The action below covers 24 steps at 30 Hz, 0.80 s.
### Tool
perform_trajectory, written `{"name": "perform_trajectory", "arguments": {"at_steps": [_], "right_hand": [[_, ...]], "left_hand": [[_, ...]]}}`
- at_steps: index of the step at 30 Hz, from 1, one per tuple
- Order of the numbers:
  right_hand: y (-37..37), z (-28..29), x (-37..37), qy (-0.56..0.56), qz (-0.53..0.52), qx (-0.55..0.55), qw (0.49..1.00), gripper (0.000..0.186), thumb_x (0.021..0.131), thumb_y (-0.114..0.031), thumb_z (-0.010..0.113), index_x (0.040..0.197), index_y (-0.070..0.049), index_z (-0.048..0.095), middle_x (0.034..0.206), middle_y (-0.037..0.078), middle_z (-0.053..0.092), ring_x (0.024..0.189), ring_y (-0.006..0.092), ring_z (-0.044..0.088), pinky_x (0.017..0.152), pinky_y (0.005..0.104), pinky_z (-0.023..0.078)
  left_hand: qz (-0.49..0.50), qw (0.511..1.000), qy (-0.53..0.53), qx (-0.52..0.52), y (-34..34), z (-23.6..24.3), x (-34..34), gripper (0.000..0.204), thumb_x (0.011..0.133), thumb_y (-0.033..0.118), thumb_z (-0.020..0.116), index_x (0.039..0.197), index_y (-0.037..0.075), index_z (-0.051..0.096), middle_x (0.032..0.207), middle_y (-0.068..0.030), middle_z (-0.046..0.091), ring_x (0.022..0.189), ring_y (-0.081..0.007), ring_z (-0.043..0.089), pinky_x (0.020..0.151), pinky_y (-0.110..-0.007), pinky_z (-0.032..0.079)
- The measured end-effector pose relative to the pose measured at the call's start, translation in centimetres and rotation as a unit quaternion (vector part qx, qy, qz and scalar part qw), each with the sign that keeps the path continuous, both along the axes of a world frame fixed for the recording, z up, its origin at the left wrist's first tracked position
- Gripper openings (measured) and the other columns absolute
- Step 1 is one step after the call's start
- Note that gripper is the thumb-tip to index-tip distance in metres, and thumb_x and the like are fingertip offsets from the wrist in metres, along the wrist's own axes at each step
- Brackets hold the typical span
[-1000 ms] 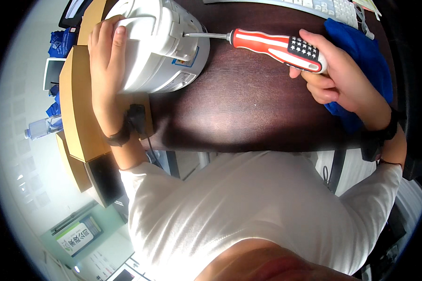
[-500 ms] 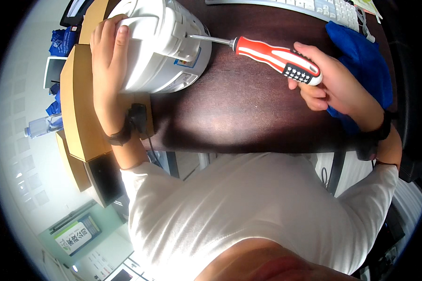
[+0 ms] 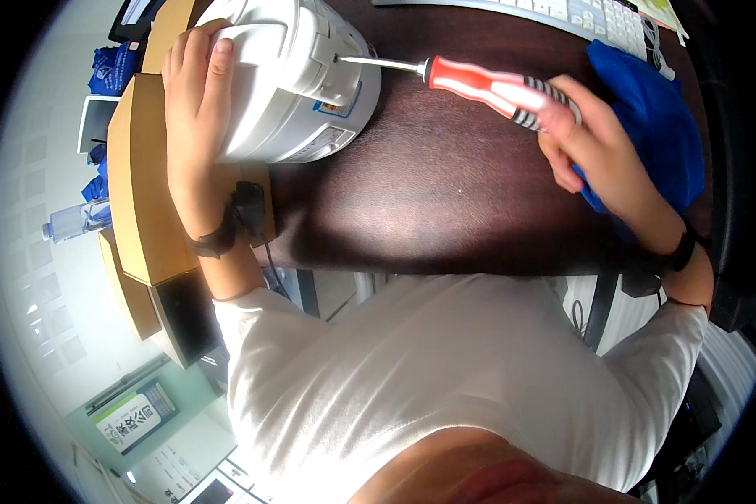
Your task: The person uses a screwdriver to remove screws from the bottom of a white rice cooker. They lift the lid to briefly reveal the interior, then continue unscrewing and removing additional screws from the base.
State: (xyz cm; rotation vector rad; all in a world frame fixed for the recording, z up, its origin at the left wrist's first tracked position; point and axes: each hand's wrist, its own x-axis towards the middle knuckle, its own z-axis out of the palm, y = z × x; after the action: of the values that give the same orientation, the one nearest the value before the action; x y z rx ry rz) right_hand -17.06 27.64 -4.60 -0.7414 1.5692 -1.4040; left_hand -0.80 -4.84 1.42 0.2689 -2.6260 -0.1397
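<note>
A white rice cooker (image 3: 265, 92) lies tilted at the left of the dark table. My left hand (image 3: 195, 101) grips it, fingers curled over the lid side and thumb lying on the white shell. In my right hand (image 3: 592, 139) is a screwdriver (image 3: 470, 81) with a red, white and black handle, the fingers closed around the handle's end. Its metal shaft points left, and the tip meets a small hole in the cooker's hinge-like part (image 3: 332, 67). Whether a screw sits in that hole is hidden.
A blue cloth (image 3: 647, 126) lies beside my right hand, under a white keyboard (image 3: 563, 15) at the far edge. Cardboard boxes (image 3: 134, 185) and a plastic bottle (image 3: 77, 220) stand at the left. A black plug with a cord (image 3: 250, 202) is by my left wrist.
My right hand has turned on the screwdriver's handle, and the handle has rotated, showing black and white stripes instead of stars. The tip stays at the cooker; my left hand holds its place.
</note>
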Motion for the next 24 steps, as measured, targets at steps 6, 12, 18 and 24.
{"name": "perform_trajectory", "arguments": {"at_steps": [6,12,18,24], "right_hand": [[-0.3,-0.4,-0.6,-0.213,0.005,0.029,0.977,0.05,0.091,-0.051,0.046,0.088,-0.001,0.055,0.05,-0.005,0.036,0.037,0.0033,0.034,0.036,0.0209,0.03],[-0.3,-1.5,0.1,0.342,-0.07,-0.114,0.93,0.037,0.081,-0.015,0.069,0.11,-0.005,0.049,0.086,0.009,0.058,0.057,0.0129,0.057,0.049,0.0262,0.047],[-0.3,-0.2,-1.9,-0.219,0.07,0.0,0.973,0.042,0.089,-0.044,0.052,0.074,-0.005,0.055,0.042,-0.003,0.041,0.033,0.0078,0.039,0.034,0.0228,0.033],[0.1,-0.9,-1.2,-0.188,0.065,0.037,0.979,0.047,0.089,-0.051,0.05,0.071,-0.007,0.051,0.044,-0.004,0.042,0.033,0.0076,0.039,0.035,0.0205,0.033]], "left_hand": [[-0.007,1.0,0.001,0.001,0.0,-0.1,0.0,0.038,0.095,0.034,0.038,0.11,0.003,0.055,0.106,-0.0163,0.055,0.104,-0.0341,0.047,0.094,-0.039,0.033],[0.003,1.0,-0.005,-0.004,0.1,0.2,0.2,0.039,0.096,0.034,0.038,0.111,0.003,0.055,0.107,-0.0165,0.054,0.105,-0.0339,0.047,0.095,-0.039,0.033],[0.001,1.0,0.002,0.007,0.2,0.0,0.1,0.038,0.095,0.034,0.039,0.11,0.003,0.055,0.106,-0.0162,0.055,0.104,-0.034,0.047,0.095,-0.04,0.033],[-0.004,1.0,0.004,0.001,0.0,0.1,0.1,0.038,0.095,0.034,0.039,0.11,0.003,0.055,0.105,-0.0157,0.055,0.103,-0.034,0.047,0.094,-0.039,0.033]]}}
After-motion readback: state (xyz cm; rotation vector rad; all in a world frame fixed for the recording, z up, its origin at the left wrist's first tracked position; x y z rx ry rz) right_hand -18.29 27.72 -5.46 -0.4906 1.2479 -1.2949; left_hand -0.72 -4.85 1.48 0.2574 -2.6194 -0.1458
